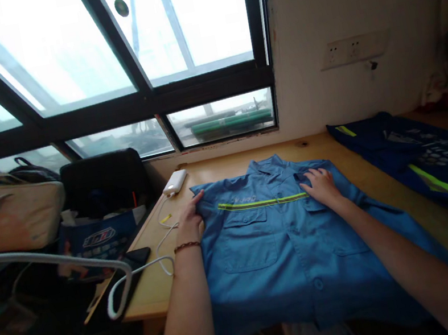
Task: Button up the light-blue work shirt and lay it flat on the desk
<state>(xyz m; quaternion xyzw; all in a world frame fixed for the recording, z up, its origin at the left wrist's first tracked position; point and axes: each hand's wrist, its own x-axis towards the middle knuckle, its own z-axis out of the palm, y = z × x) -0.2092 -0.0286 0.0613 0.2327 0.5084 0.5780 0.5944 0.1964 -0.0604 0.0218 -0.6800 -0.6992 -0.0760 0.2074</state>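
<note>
A blue work shirt (pixel 254 243) lies front up, with buttons, chest pockets and a yellow-green stripe across the chest. At its left shoulder edge, my left hand (pixel 190 219) is closed on the fabric, the thumb on top and the other fingers mostly hidden. My right hand (pixel 320 185) is at the upper right chest, its bent fingers and thumb gripping the cloth beside a small dark fold. The shirt's lower part hangs over the near table edge.
A wooden table (pixel 158 286) carries a white power bank (pixel 175 182) with a cable, and a dark phone (pixel 138 257). A darker blue garment (pixel 435 159) lies at right. A black chair (pixel 105 180) and a beige bag (pixel 16 215) stand left, near the window.
</note>
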